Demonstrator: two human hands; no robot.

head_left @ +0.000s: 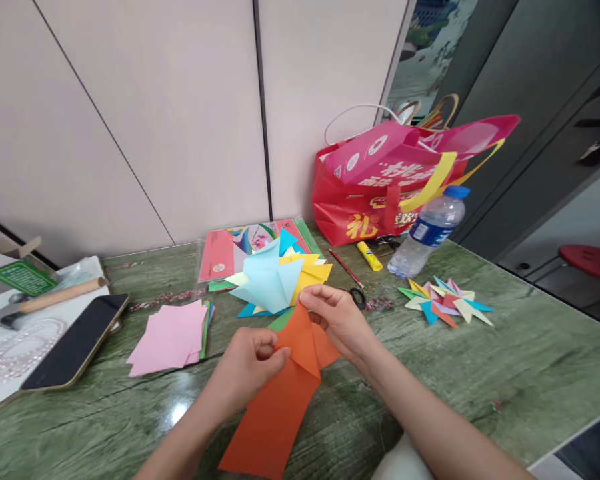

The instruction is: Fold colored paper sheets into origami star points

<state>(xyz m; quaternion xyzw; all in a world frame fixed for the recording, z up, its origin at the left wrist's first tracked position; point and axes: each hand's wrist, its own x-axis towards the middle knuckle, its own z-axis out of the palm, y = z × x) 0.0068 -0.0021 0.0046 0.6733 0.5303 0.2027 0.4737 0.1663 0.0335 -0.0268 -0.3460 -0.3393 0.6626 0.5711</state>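
Note:
An orange sheet of origami paper, partly folded, is held up between my two hands over the table. My left hand pinches its left edge between thumb and fingers. At the pointed top of the paper, my right hand has thumb and forefinger closed on the tip. Just beyond lie folded paper pieces in light blue and yellow, and a bit of green paper shows behind the orange sheet. Left of my hands sits a stack of pink square paper.
A finished multicoloured paper star lies at right. Behind it stand a water bottle and a red bag. A glue stick, a pencil and scissors lie nearby. A phone and a hammer are at left.

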